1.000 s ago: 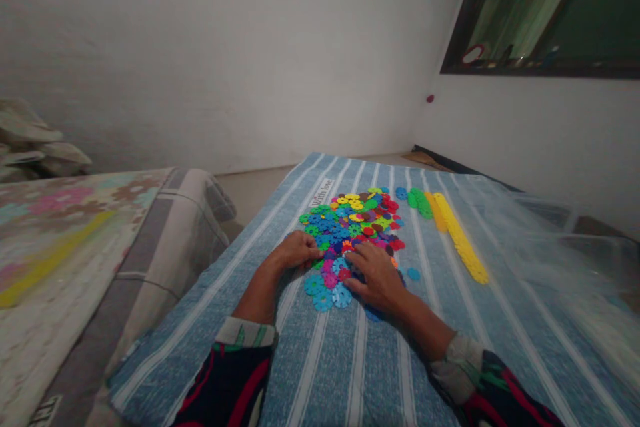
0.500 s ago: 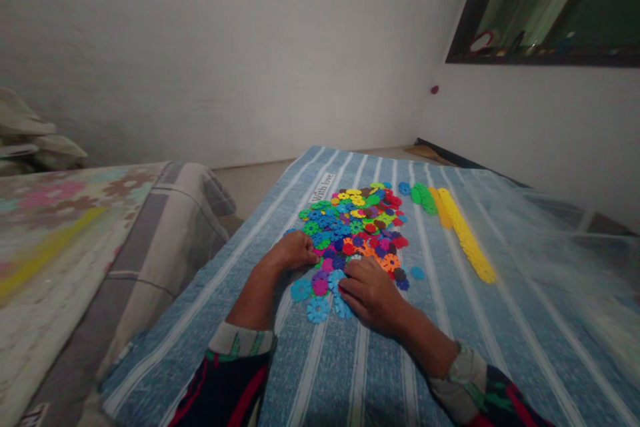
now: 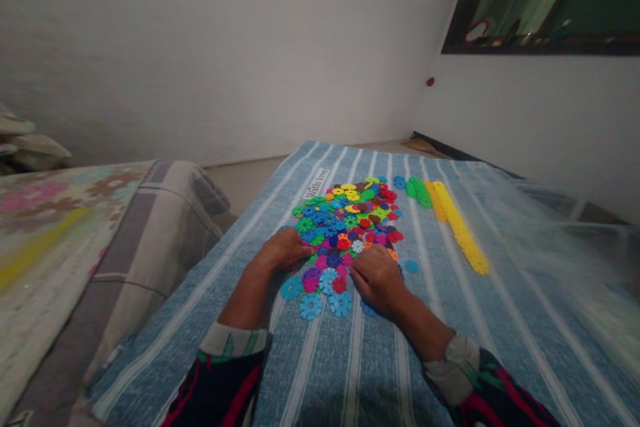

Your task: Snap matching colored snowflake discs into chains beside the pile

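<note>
A heap of small flower-shaped plastic discs (image 3: pixel 350 220) in many colours lies on a blue striped cloth (image 3: pixel 380 360). My left hand (image 3: pixel 283 250) rests palm down at the heap's near left edge, fingers curled over discs. My right hand (image 3: pixel 376 277) lies flat on the near right edge, covering some discs. Between the hands sit light blue discs (image 3: pixel 325 293), a purple one and a red one. Whether either hand grips a disc is hidden.
A row of joined yellow discs (image 3: pixel 463 233) runs along the cloth to the right, with orange and green stacks (image 3: pixel 419 191) at its far end. A single blue disc (image 3: pixel 411 267) lies apart. A patterned mattress (image 3: pixel 75 227) lies on the left, clear plastic (image 3: pixel 550 227) on the right.
My right hand drew back toward me, then moved forward to the heap's near edge again. Several light blue discs now lie spread out nearer me. The left hand barely moved.
</note>
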